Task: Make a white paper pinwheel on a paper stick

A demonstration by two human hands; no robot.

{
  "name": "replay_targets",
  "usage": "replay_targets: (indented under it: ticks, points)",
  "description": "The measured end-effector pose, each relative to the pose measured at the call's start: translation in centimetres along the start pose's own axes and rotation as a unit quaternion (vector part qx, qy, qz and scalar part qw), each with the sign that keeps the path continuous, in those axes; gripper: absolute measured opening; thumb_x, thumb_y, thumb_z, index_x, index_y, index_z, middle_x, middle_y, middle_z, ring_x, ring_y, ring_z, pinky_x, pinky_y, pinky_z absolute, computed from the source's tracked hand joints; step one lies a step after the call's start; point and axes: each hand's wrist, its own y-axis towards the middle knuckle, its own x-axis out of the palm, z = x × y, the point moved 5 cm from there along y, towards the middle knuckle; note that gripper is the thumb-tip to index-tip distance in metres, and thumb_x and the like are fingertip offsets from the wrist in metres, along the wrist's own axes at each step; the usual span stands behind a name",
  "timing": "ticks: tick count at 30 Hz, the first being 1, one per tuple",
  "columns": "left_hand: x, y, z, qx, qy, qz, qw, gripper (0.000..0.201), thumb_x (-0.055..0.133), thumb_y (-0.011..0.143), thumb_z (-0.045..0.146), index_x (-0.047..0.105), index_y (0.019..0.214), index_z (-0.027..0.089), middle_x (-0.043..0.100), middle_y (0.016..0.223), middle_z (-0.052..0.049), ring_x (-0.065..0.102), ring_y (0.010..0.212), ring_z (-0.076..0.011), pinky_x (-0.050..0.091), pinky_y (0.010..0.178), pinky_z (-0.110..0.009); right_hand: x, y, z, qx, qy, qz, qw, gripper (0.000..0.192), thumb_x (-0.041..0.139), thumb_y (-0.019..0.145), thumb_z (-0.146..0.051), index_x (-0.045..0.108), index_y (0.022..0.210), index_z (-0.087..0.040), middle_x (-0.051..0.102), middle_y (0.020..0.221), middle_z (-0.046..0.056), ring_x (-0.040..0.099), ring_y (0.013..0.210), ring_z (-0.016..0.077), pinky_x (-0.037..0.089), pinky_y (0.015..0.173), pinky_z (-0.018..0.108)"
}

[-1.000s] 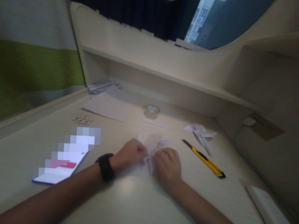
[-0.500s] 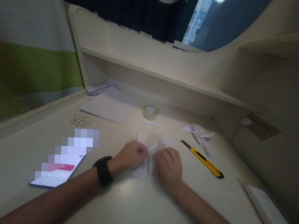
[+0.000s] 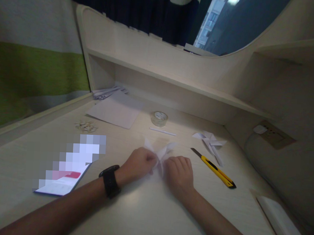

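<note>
A white paper pinwheel [image 3: 164, 151] is between my two hands, just above the desk, its folded blades pointing up and away from me. My left hand [image 3: 139, 162], with a black watch on the wrist, pinches it near the centre from the left. On the other side my right hand [image 3: 179, 174] has its fingers curled in against the paper. The fingertips and part of the pinwheel's middle are hidden. Farther right lies another paper pinwheel [image 3: 210, 140] with a paper stick. Beyond my hands a thin white paper stick [image 3: 162, 131] rests on the desk.
A yellow utility knife [image 3: 217, 172] lies right of my hands, blade out. A tape roll [image 3: 159, 118] sits behind the stick. At left are a lit phone [image 3: 65, 182], a pile of small pale pieces [image 3: 86, 126] and paper sheets [image 3: 115, 110]. A low shelf [image 3: 158, 76] runs behind.
The pinwheel has turned or tipped between my hands: less of its lower paper shows below them now. Both hands stay on it. The whole view has shifted slightly.
</note>
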Motion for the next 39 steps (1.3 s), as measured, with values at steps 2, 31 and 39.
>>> replay_targets:
  ticks: [2, 31, 39]
  points:
    - [0.2, -0.1, 0.0, -0.004, -0.008, -0.005, 1.0, 0.031, 0.045, 0.081, 0.025, 0.06, 0.055, 0.016, 0.064, 0.052, -0.001, 0.059, 0.052, -0.0129, 0.039, 0.053, -0.022, -0.1, 0.0, -0.2, -0.006, 0.0, 0.002, 1.0, 0.009, 0.05, 0.087, -0.01, 0.057, 0.086, -0.016, 0.064, 0.08, 0.008, 0.048, 0.076, 0.0214, 0.034, 0.068, 0.037]
    - [-1.1, -1.0, 1.8, 0.018, 0.093, 0.112, 0.989, 0.029, 0.046, 0.088, 0.029, 0.072, 0.077, 0.022, 0.071, 0.066, 0.0, 0.065, 0.063, -0.0159, 0.04, 0.06, -0.023, -0.1, 0.2, 0.2, 0.071, 0.004, -0.052, 0.996, 0.012, 0.047, 0.087, -0.018, 0.057, 0.082, -0.016, 0.059, 0.077, 0.008, 0.045, 0.076, 0.022, 0.031, 0.067, 0.036]
    - [-0.5, -1.0, 1.7, 0.038, 0.129, 0.109, 0.985, 0.029, 0.046, 0.088, 0.027, 0.074, 0.08, 0.023, 0.074, 0.075, -0.001, 0.065, 0.068, -0.0169, 0.04, 0.062, -0.024, 0.5, 0.1, 0.3, 0.126, 0.034, -0.096, 0.987, 0.013, 0.046, 0.089, -0.019, 0.055, 0.08, -0.017, 0.057, 0.076, 0.007, 0.047, 0.076, 0.0215, 0.032, 0.069, 0.035]
